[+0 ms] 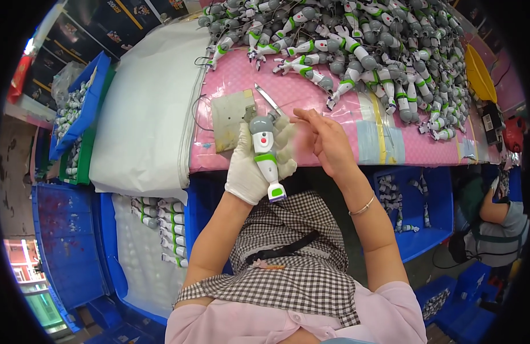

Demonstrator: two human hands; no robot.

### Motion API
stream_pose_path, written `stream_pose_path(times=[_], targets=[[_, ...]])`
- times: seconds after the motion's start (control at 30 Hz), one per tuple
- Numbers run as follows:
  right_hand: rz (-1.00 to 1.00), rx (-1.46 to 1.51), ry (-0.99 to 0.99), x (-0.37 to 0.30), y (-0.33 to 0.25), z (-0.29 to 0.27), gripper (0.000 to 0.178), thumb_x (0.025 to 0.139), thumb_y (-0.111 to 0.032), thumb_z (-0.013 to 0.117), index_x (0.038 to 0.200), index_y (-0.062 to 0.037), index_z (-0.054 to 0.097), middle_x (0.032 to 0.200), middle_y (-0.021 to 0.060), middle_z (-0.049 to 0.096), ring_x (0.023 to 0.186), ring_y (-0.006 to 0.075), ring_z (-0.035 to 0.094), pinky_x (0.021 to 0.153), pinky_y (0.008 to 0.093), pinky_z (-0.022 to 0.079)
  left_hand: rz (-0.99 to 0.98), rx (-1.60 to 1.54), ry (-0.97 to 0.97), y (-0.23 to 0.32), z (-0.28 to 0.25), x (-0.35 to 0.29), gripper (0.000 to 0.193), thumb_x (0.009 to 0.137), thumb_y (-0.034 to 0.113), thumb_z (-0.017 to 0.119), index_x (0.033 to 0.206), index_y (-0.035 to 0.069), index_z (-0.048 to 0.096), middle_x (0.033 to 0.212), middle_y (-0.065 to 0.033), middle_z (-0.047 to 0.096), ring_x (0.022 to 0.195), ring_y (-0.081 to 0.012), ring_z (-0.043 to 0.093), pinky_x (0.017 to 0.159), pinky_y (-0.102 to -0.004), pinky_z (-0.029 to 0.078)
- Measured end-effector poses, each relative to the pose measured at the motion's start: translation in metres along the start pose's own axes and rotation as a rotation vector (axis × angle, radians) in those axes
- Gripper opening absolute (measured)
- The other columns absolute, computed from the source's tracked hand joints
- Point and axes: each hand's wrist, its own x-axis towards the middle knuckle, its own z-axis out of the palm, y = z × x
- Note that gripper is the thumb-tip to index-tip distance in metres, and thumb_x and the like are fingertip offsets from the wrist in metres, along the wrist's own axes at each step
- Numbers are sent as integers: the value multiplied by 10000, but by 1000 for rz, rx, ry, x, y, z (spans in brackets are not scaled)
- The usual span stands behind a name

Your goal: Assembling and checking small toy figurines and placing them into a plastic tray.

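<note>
My left hand (245, 175), in a white glove, is closed around a toy arm (263, 149). It is white with a grey ball end, green bands and a red dot, and its small hand end points down toward me. Just right of it my bare right hand (332, 140) is raised with its fingers loosely stretched and apart; a blurred patch covers part of its near side. A thin metal blade (268, 98) shows beyond the gloved fingers, its lower end hidden. Behind my left hand stands a worn grey metal block (229, 117) with a cable.
A large heap of toy arms (385, 51) covers the far right of the pink tabletop (230, 71). White sheeting (147, 109) lies left. Blue bins (425, 229) with toy parts and a sheet-lined blue crate (144, 275) sit below the edge. Another person (497, 223) is at far right.
</note>
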Motion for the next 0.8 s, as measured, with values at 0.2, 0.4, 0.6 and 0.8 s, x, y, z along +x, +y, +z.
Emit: stream_pose_path(times=[0.2,0.4,0.6,0.8], targets=[[-148,285,87,10,0,11,246,913,-140,571,1125,-14,579,1073,127,640,748,118,650,669,221,559,-105,-71,78,-6,-15,-12,687,896,576,417,1341,53,399,1236,-133,552,905,-266,605,749,-447,513],[-184,233,71,5,-1,11,208,899,-120,589,1082,-21,596,989,114,658,769,146,668,685,250,574,-130,-148,227,-15,-11,-18,654,902,568,422,1308,56,440,1133,-130,589,812,-229,591,698,-396,512],[-74,62,-9,8,-2,4,205,894,-124,590,1064,-9,598,866,76,648,706,136,655,634,240,556,106,544,429,-29,-32,-36,457,911,458,508,1101,44,535,891,-65,593,674,-137,541,583,-272,453],[-272,-530,-101,39,17,4,161,844,-126,622,933,2,663,786,32,626,575,87,563,511,221,441,54,949,445,-16,-18,-45,385,915,336,558,1112,9,515,843,-55,578,645,-124,557,569,-246,467]])
